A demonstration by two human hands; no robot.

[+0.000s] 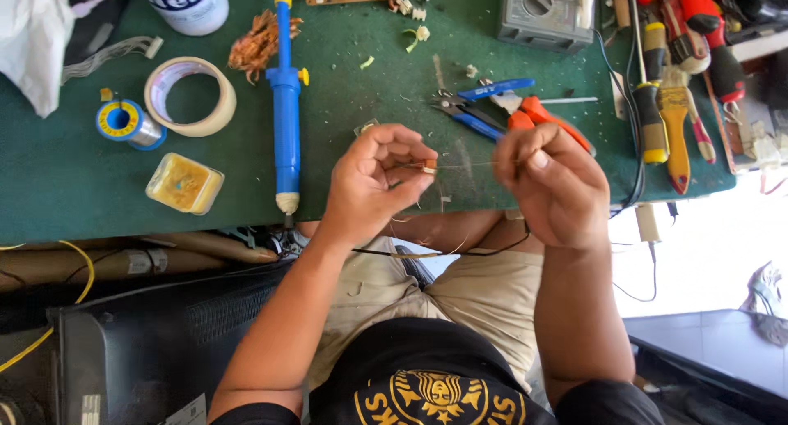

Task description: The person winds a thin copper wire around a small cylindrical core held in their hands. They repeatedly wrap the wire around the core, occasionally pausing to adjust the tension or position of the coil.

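We've got our left hand (373, 183) pinching a small orange part (429, 166) and our right hand (548, 179) pinching its thin wire (464, 165) taut just in front of the blue cutters (480, 105), untouched on the green mat (345, 146), wire seemingly uncut.

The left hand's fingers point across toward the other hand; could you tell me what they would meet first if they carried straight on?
Probably the right hand: the left hand pinches a small component whose thin wire runs straight to the right hand's fingertips. Depth is hard to judge.
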